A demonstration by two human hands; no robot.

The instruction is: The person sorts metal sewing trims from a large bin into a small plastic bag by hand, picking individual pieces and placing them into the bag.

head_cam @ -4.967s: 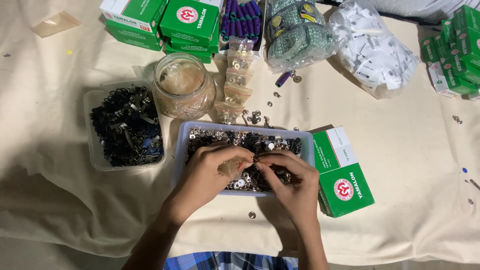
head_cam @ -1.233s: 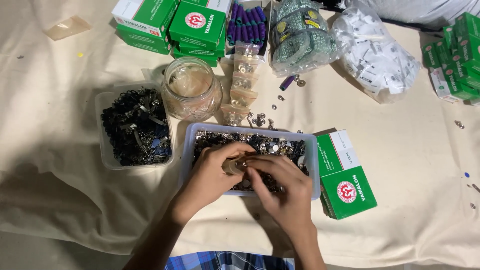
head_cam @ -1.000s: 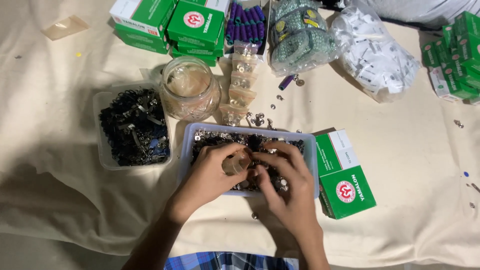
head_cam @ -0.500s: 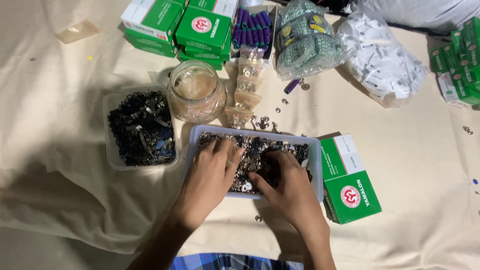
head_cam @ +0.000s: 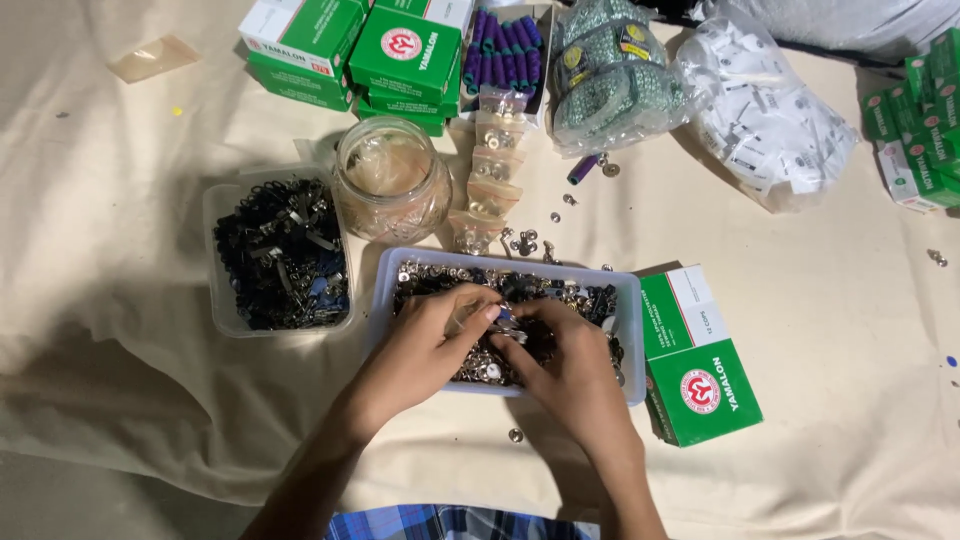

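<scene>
**Both hands over the tray of metal fasteners**

The left hand (head_cam: 425,340) and right hand (head_cam: 565,365) met over a shallow clear tray (head_cam: 632,330) filled with small silver and dark fasteners (head_cam: 560,295). The fingertips of both hands came together near the tray's middle, pinched around a small piece (head_cam: 503,318) with a bluish glint; it was too small to tell what it was, or which hand truly had it. Both hands were curled, fingers bent inward, not spread.

Left of the tray sat a clear tub (head_cam: 222,300) of black clips (head_cam: 280,255). Behind the tray stood a glass jar (head_cam: 392,180), with small plastic packets (head_cam: 492,165) just beside it. A green and white box (head_cam: 700,355) lay touching the tray's right side. More green boxes (head_cam: 400,50) were stacked at the back, near purple tubes (head_cam: 505,45), a bag of green rolls (head_cam: 610,85) and a bag of white tags (head_cam: 770,115). All rested on a cream cloth (head_cam: 120,330).
</scene>
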